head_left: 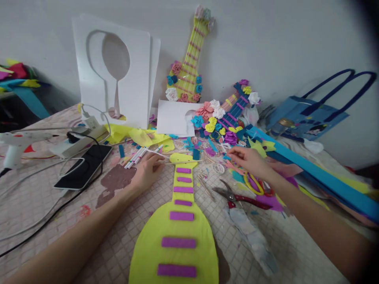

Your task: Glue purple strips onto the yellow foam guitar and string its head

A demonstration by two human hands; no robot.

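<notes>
Nearest lies one lute-shaped model (177, 229), flat on the white, grid-patterned tablecloth (112, 240), its lower edge cut off by the frame. It is smooth bright yellow, with a rounded body narrowing to a straight neck and a small flared head marked with dark dots. Seven purple bars (181, 216) cross it in view, longer on the body, shorter up the neck.

To its right rest one crumpled whitish bag (253, 238) and, touching or just beyond it, one pair of red-handled pruning shears (232, 196). One pair of scissors (254, 185) with yellow handle loops lies farther right.

The left hand (149, 169) is just left of the model's head, fingers curled inward; a thin white strand runs beside them, but whether they grip it I cannot tell. The right hand (247, 157) hovers right of the head, thumb and forefinger close together; anything pinched there is too small to make out.

On the left are one smartphone (83, 167), one white glue gun (19, 144) and one power strip (71, 144). Farther back, one yellow lute (192, 55) with paper flowers leans on the wall, near one blue lute (233, 112) with purple bars. One blue tote bag (309, 116) stands far right.
</notes>
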